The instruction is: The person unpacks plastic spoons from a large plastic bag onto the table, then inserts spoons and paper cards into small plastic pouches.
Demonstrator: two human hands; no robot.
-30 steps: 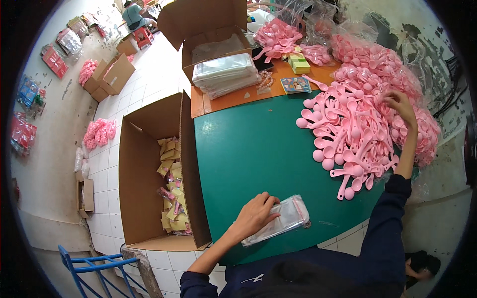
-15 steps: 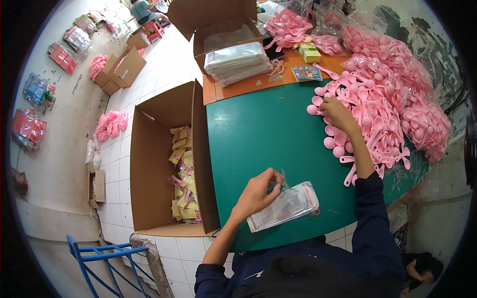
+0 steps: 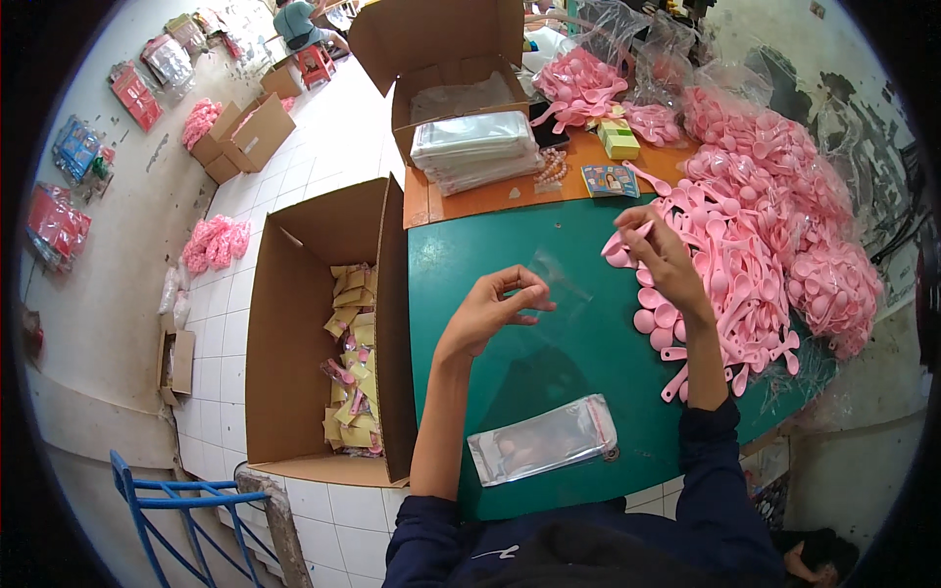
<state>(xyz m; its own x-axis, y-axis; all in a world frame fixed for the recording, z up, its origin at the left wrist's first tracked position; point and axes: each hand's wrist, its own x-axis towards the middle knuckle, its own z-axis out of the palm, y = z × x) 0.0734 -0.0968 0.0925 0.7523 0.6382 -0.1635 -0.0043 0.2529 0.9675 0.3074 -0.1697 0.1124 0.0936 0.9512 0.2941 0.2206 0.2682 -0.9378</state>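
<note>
My left hand (image 3: 498,306) is closed in a pinch on a clear plastic bag (image 3: 564,282), raised over the middle of the green table. Pink plastic spoon (image 3: 618,251) is in my right hand (image 3: 663,257), its bowl pointing to the left; the fingers cover part of its handle. That hand is at the left edge of a loose heap of pink spoons (image 3: 730,265). Below my hands, a flat stack of clear bags (image 3: 544,441) lies near the table's front edge.
A deep cardboard box (image 3: 394,323) stands left of the green table (image 3: 461,250), with several yellow-carded packets inside. On the orange surface (image 3: 490,203) are more bags (image 3: 475,152), a yellow pack (image 3: 618,139) and a printed card (image 3: 609,180). Bagged spoons (image 3: 833,284) line the right side.
My left hand has lifted a clear bag off the stack and moved it forward. My right hand has drawn a pink spoon from the heap toward me.
</note>
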